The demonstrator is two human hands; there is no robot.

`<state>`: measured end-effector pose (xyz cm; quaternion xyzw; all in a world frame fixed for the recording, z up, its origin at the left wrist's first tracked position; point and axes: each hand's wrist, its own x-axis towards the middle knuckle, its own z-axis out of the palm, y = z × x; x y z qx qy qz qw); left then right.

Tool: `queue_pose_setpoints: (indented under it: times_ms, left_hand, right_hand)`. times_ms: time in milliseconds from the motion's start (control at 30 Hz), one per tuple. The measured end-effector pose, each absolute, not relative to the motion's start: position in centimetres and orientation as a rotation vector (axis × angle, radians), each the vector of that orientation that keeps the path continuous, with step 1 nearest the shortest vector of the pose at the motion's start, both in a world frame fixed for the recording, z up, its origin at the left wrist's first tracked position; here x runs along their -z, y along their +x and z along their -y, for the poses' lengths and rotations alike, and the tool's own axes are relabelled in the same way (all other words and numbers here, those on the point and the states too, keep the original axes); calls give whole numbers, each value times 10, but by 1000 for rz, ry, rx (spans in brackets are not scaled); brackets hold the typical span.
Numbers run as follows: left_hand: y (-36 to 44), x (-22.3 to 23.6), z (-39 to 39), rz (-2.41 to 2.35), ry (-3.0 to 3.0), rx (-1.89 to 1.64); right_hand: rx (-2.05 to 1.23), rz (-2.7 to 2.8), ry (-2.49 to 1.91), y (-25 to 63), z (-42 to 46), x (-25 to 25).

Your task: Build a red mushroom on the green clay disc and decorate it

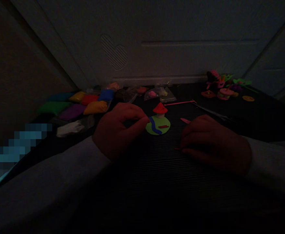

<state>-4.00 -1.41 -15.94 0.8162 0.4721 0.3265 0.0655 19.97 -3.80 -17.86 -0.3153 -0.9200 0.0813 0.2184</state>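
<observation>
A flat green clay disc (165,121) lies on the dark table. A wavy blue clay strip (154,126) and a short reddish-brown clay strip (163,126) are on top of it. At its back edge stands a clay mushroom (160,110) with a red cap and pale stem. My left hand (120,130) is closed, thumb and forefinger pinching at the disc's left rim beside the blue strip. To the right, my right hand (213,143) rests low on the table, its fingertips closed on a thin reddish clay strip (177,149), whose end sticks out leftward. Dim light hides detail.
Bags of coloured clay (73,111) lie at the left, with small clear bags (160,93) at the back. A pink stick tool (180,103), a pink flat tool (185,120) and scissors (212,111) lie around the right hand. Clay figures (225,93) stand back right.
</observation>
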Motion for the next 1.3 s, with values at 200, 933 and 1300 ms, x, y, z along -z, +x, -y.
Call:
queue_pose_setpoints:
  times_ms: [200,933,1300]
  left_hand:
    - [-40,160,14,-1406,2449,-992]
    - [-41,162,14,-1378,2449,-1065]
    - [-38,163,13,-1382,2408,-1103]
  right_hand:
    - [-233,2555,-919,193,39,177]
    - [-140,2588,-884,200,40,178]
    - [-169,2535,-995,183,37,178]
